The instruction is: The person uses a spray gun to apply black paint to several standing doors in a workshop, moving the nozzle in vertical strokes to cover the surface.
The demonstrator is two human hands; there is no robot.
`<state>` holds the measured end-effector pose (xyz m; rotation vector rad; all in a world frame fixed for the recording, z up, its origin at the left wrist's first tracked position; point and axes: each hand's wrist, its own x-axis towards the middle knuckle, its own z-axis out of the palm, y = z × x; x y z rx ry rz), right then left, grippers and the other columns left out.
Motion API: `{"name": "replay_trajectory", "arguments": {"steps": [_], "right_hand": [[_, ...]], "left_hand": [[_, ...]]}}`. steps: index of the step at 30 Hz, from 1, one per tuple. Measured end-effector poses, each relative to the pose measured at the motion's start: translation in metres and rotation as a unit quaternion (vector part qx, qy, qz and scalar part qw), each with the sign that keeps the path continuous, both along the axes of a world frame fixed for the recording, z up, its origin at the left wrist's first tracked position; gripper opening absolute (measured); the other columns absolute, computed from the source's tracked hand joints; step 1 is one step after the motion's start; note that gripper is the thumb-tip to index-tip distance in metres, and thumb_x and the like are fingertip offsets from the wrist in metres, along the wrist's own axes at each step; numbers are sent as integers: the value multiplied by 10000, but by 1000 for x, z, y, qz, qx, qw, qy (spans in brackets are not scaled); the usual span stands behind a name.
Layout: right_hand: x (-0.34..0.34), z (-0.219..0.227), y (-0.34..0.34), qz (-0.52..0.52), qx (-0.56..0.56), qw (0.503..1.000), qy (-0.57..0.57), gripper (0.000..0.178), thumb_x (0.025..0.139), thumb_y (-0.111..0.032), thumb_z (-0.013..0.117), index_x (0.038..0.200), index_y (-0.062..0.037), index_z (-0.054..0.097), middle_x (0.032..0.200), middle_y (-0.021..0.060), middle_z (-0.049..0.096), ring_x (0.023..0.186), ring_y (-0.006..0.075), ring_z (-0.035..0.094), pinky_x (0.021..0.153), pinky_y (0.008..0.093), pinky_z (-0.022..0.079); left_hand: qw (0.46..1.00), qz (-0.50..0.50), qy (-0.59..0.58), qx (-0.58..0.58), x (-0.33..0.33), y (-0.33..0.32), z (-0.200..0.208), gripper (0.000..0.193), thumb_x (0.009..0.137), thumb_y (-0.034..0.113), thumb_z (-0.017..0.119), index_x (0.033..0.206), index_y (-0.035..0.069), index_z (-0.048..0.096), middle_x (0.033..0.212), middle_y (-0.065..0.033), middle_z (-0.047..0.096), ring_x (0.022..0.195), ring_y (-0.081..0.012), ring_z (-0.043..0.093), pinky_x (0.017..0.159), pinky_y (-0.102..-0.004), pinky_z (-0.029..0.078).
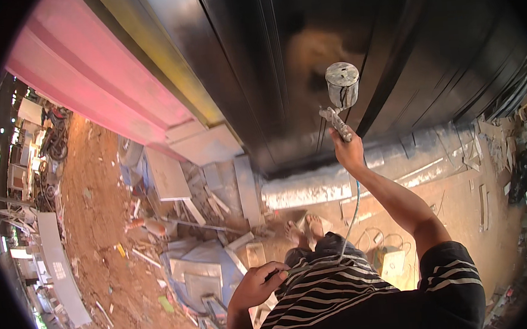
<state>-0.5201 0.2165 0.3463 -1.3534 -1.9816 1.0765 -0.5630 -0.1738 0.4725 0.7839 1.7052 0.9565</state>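
Observation:
My right hand (349,152), arm stretched forward, grips a paint-spattered spray gun (337,122). A round metal paint cup (343,85) with a stained lid stands on top of the gun. Ahead of it rises a glossy black panel (233,64) with long ribs, close to the gun's front. From the gun a thin pale-blue air hose (358,207) hangs down to my striped shirt and runs across it toward my left hand (260,283). At my waist, the left hand's fingers are curled, with the hose seemingly pinched between thumb and fingers.
Left of the black panel stand a yellow strip (176,61) and a pink ribbed panel (101,72). Boards and scrap (211,198) lie by my bare feet (304,229). A blue-grey covered stack (197,271) stands at my left. Coiled cable (395,241) lies on the dirt floor.

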Motion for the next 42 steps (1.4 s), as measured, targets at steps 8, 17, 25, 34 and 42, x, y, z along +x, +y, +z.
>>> {"name": "replay_trajectory", "arguments": {"steps": [8, 17, 25, 34, 42], "right_hand": [[-9, -176, -2, -25, -13, 999, -40, 410, 930, -449, 679, 843, -57, 593, 697, 220, 636, 731, 487, 602, 614, 526, 437], [-15, -387, -12, -53, -75, 990, -104, 369, 936, -411, 679, 908, -45, 646, 738, 217, 656, 735, 452, 626, 658, 482, 478], [-12, -555, -36, -73, -114, 979, -152, 441, 903, -524, 663, 966, -88, 684, 807, 229, 691, 845, 461, 658, 719, 512, 498], [-8, -703, -65, -93, -105, 973, -186, 456, 907, -509, 673, 966, -57, 695, 883, 246, 690, 868, 477, 642, 711, 503, 502], [-23, -740, -78, -80, -171, 946, -262, 498, 888, -577, 645, 1046, -109, 714, 984, 216, 720, 966, 450, 664, 821, 540, 510]], "left_hand": [[971, 7, -25, -239, 29, -21, -149, 417, 901, 397, 732, 1111, 40, 681, 832, -152, 711, 759, -272, 696, 694, -385, 517], [930, 23, 89, -355, 116, -48, -370, 310, 883, 356, 707, 985, 69, 650, 885, -184, 718, 861, -400, 694, 719, -484, 530], [885, 81, 184, -419, 164, -48, -497, 185, 845, 269, 736, 934, 138, 641, 783, -167, 698, 728, -397, 688, 636, -506, 522], [889, 113, 301, -325, 163, -49, -515, 160, 809, 198, 779, 814, 126, 637, 614, -106, 634, 532, -314, 633, 503, -418, 491], [891, 122, 289, -327, 152, -53, -515, 167, 787, 182, 798, 793, 124, 642, 588, -82, 623, 506, -300, 621, 497, -393, 475]]}}
